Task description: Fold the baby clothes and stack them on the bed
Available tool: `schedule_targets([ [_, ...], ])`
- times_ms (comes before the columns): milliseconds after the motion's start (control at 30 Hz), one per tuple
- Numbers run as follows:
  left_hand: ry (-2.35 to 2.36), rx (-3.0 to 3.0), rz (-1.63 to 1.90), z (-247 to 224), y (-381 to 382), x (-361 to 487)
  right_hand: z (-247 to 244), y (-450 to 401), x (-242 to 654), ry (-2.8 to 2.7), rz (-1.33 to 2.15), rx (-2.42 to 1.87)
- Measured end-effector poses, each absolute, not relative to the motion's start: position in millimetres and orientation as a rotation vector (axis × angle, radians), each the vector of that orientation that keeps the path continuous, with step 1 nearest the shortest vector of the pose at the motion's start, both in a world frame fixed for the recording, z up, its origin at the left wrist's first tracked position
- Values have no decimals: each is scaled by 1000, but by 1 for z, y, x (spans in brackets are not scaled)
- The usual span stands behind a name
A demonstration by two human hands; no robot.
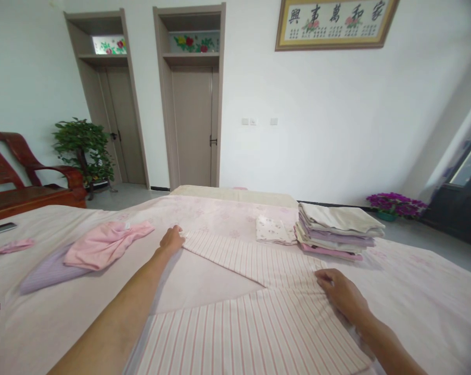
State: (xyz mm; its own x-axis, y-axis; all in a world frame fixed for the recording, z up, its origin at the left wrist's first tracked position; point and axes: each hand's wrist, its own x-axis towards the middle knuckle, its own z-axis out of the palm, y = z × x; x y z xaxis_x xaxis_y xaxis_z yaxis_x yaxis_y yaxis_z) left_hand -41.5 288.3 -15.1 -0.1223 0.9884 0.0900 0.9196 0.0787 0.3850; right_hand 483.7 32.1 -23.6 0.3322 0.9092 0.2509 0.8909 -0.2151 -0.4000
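Striped trousers (251, 323), white with pink stripes, lie spread on the pale pink bedspread (207, 281) in front of me. Their two legs part toward the left, and the waist end is at the right. My left hand (172, 239) is closed on the end of the far leg, fingertips pinching the fabric. At the far corner of the waist, my right hand (339, 289) pinches the cloth between thumb and fingers. The near leg runs out of view at the bottom edge.
A stack of folded clothes (336, 232) stands at the right, beside a folded floral cloth (274, 230). To the left lie a crumpled pink garment (102, 245), a lilac garment (53, 271), a small pink piece (16, 246) and a phone (1, 229).
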Motion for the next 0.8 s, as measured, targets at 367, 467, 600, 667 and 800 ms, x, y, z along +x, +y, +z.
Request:
schedule_targets([
  [367,2091,1882,514,-16,302,-48,-32,63,530,-1392,107,-2400],
  [467,2055,1813,556,-11,294,-49,-16,66,526,-1396,321,-2404],
  [600,1926,1718,686,-4,273,-52,1,63,514,-1377,636,-2313],
  [667,1823,1669,757,1,259,-55,2,59,510,-1353,687,-2236],
  [800,1612,1588,894,17,226,-69,-5,48,506,-1291,726,-2057],
])
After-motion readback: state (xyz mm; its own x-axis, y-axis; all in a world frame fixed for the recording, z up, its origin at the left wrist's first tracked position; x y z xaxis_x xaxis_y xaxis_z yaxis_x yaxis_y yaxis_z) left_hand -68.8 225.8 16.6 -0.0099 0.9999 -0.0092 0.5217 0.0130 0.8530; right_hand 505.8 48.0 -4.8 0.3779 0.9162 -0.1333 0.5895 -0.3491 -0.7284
